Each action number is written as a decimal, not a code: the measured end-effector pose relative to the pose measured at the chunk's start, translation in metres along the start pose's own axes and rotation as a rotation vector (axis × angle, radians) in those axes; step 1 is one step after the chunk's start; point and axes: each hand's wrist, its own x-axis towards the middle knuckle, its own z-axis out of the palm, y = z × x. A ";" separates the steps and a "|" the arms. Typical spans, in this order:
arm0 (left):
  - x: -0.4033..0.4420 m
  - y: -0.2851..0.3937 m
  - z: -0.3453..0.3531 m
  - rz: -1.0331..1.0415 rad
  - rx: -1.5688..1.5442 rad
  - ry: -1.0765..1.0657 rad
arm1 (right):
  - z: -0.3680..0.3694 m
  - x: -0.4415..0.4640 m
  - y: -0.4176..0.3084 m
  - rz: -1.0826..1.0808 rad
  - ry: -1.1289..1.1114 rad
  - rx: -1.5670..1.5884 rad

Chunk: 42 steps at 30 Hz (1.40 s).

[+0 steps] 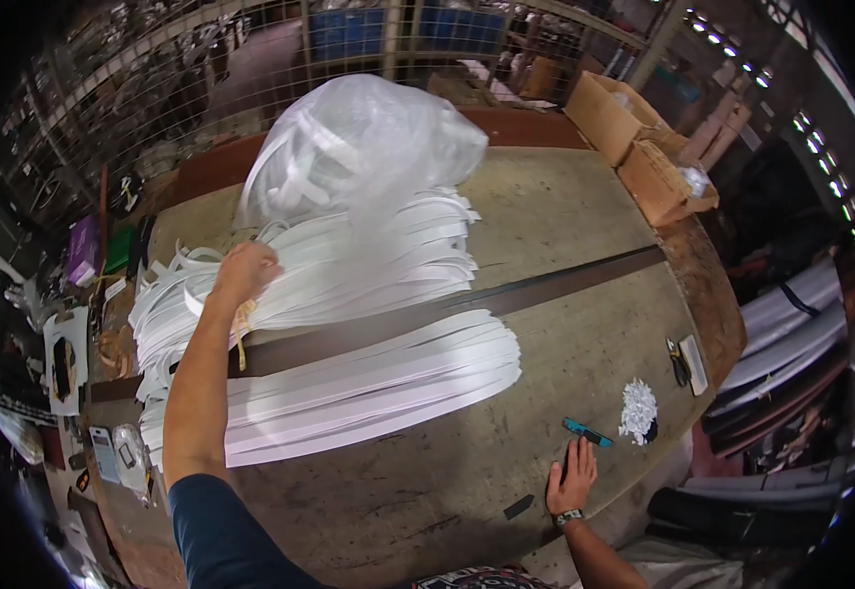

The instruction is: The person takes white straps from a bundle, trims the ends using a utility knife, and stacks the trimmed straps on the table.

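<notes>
My left hand [248,272] is closed above the far pile of white strips [388,270], near their curled left ends. Its fingers are curled and slightly blurred, and whatever they hold is hidden. A yellow cord [243,329] hangs below its wrist. My right hand [573,481] lies flat on the table with fingers stretched, their tips beside a teal utility knife [586,432]. Closer to me lies a second bundle of white strips [378,393]. Between the two groups runs a long dark metal bar [565,280].
A clear plastic bag [378,137] with white strips inside stands at the back. Cardboard boxes [658,182] sit at the far right corner. White scraps [637,412], black-handled cutters [678,363] and a small dark piece [519,507] lie on the worktable [545,206].
</notes>
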 end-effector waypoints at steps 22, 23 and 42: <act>-0.051 0.118 -0.159 0.063 -0.725 0.052 | 0.001 0.000 0.003 -0.041 0.065 0.037; -0.073 0.145 -0.187 0.059 -0.740 0.059 | 0.003 -0.001 0.005 -0.053 0.079 0.033; -0.320 0.463 -0.201 -0.112 -0.362 -0.310 | -0.221 0.034 -0.155 -0.824 -0.849 1.542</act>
